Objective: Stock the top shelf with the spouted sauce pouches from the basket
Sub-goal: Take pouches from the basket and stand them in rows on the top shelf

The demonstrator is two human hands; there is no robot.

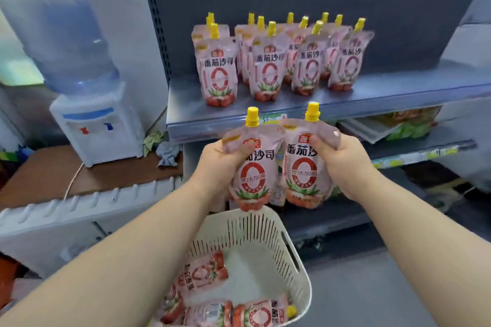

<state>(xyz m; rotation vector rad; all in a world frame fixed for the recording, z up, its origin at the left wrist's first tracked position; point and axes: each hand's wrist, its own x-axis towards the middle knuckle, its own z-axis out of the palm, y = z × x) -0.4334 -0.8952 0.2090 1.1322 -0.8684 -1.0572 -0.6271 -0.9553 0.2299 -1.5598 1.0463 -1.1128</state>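
My left hand (pixel 225 159) grips a pink sauce pouch (pixel 252 180) with a yellow spout near its top. My right hand (pixel 342 159) grips a second pouch (pixel 303 175) the same way. Both pouches hang upright side by side, just below the front edge of the grey top shelf (pixel 265 114) and above the basket. Several upright pouches (pixel 268 66) stand in rows on that shelf. The cream slotted basket (pixel 295 257) sits low in front of me, with several pouches (pixel 207 289) lying flat inside.
A water dispenser (pixel 98 125) with a blue bottle stands on a brown table at the left. Lower shelves (pixel 414 151) hold other goods at the right. A white ribbed panel (pixel 79 204) lies below the table.
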